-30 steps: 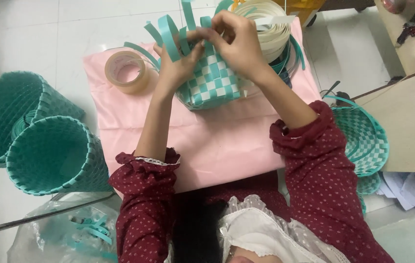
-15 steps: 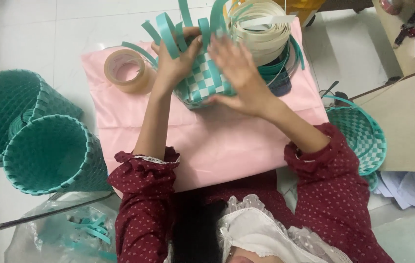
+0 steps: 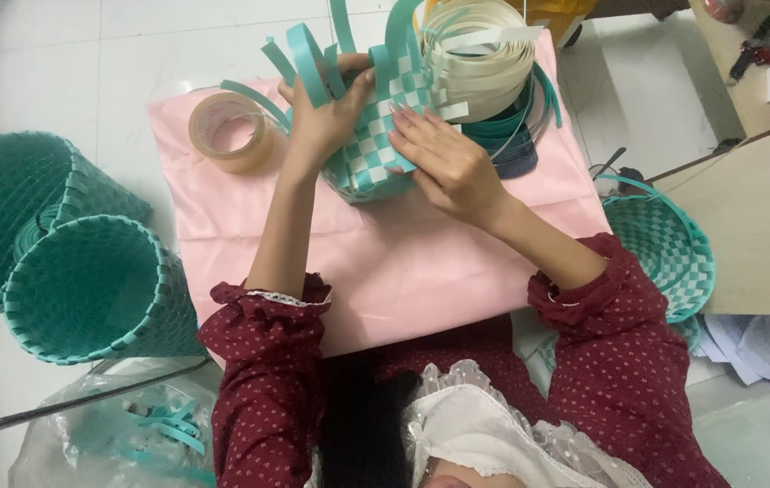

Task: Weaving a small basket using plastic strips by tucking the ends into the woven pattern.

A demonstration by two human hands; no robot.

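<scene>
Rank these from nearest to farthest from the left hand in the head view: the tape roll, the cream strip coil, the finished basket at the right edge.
From the left hand:
1. Tape roll, just to its left on the pink cloth.
2. Cream strip coil, up and to the right, behind the half-woven basket.
3. Finished teal basket, far right, off the cloth.

— What are the strips made of?
— The teal and white woven piece [image 3: 376, 149] looks like smooth, slightly glossy plastic strips. The pink sheet [image 3: 403, 262] is matt cloth. The tape roll [image 3: 230, 132] is shiny and translucent.
</scene>
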